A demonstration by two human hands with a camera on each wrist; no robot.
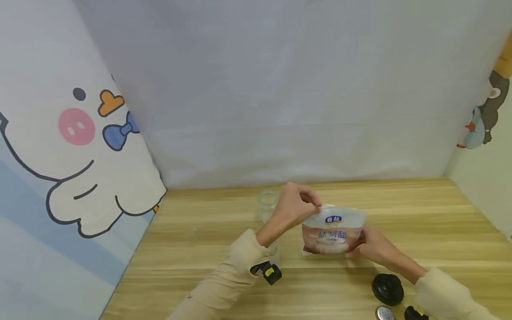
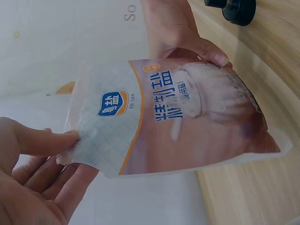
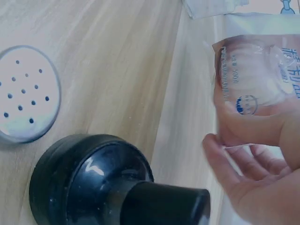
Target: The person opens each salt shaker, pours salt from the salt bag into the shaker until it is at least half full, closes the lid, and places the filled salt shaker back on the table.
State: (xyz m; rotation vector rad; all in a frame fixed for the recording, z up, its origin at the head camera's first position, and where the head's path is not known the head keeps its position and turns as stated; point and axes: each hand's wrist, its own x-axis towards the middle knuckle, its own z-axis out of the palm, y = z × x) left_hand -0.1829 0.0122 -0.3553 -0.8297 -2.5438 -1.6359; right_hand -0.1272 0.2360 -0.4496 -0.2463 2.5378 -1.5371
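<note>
A bag of salt (image 1: pixel 332 231), pale blue at the top and brownish pink below, is held up over the table between both hands. My left hand (image 1: pixel 292 206) pinches its upper left corner; in the left wrist view the thumb (image 2: pixel 56 143) lies on the front with fingers behind. At the opposite lower corner my right hand (image 1: pixel 376 246) grips the bag, thumb in front and fingers underneath. The top edge looks flat, and the bag's lower part bulges.
Left of the bag stands a clear glass jar (image 1: pixel 268 198), with another clear container (image 1: pixel 274 251) partly behind the left forearm. Near the right forearm lie a black knobbed lid (image 1: pixel 387 290) and a round metal disc with holes (image 3: pixel 28 93). A fabric wall (image 1: pixel 280 111) rises behind the wooden table (image 1: pixel 192 253).
</note>
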